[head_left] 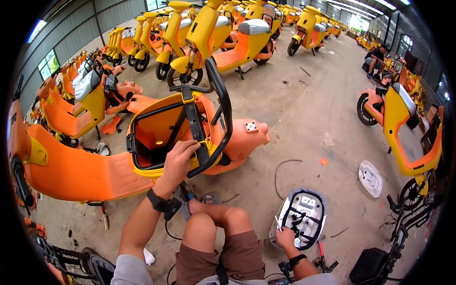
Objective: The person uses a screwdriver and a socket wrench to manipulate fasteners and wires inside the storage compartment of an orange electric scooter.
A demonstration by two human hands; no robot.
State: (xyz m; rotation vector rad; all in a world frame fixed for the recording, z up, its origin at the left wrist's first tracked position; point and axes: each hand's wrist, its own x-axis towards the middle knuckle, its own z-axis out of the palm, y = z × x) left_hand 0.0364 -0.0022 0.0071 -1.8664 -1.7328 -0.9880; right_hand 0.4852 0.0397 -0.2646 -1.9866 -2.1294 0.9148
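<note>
In front of me stands an orange and yellow scooter body (85, 166) with its seat off and its storage bin (159, 142) uncovered. My left hand (179, 156) is at the bin's rear edge, fingers bent together over the black bracket (194, 118) below the black grab rail (223, 95). Whatever its fingertips pinch is too small to make out. Down at the right, my right hand (286, 237) closes around a thin pale rod (278, 222). That hand is beside a seat (311, 209) lying upside down on the floor, its black-framed underside showing.
A red-handled tool (322, 256) lies near the seat, and a white plastic cover (370, 178) farther right. A dark hose (276, 173) curves over the floor. Another scooter (403, 128) stands at right; rows of scooters (190, 42) fill the back. A person (376, 59) sits far right.
</note>
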